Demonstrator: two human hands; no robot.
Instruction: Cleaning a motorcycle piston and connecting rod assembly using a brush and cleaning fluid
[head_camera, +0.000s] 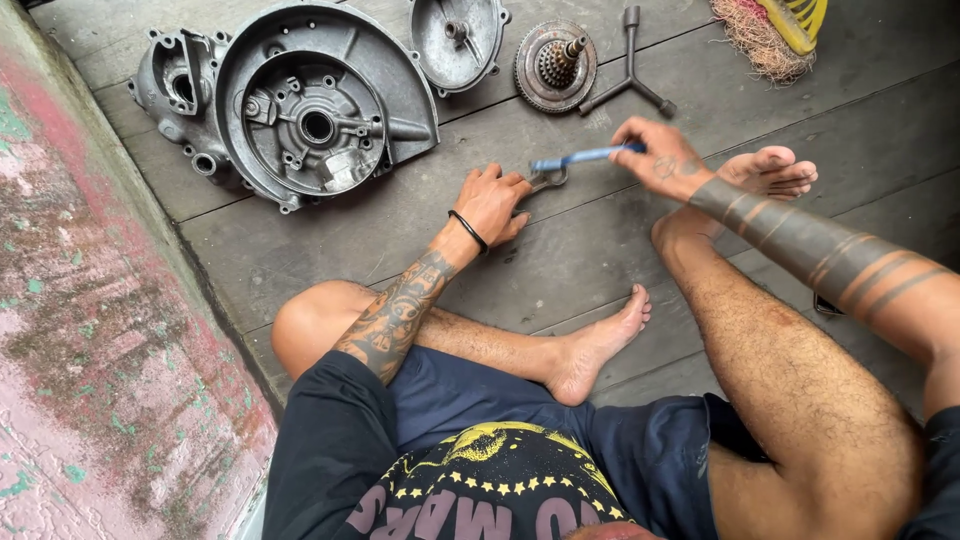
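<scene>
Toothbrush (585, 155), blue, sits at upper centre of the frame, its handle pinched in the right hand (665, 160) fingers, bristle end on a small metal part (548, 178). Left hand (490, 203) fingers close around that part against the wooden floor (600, 250). Engine casing (300, 105), round cover (458, 40), gear (556, 65) and Y-shaped wrench (630, 70) lie along the top.

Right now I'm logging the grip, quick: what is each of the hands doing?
Left hand: closed on a small metal part, pressed to the wooden floor.
Right hand: closed on a blue-handled brush, its tip at that part.
</scene>
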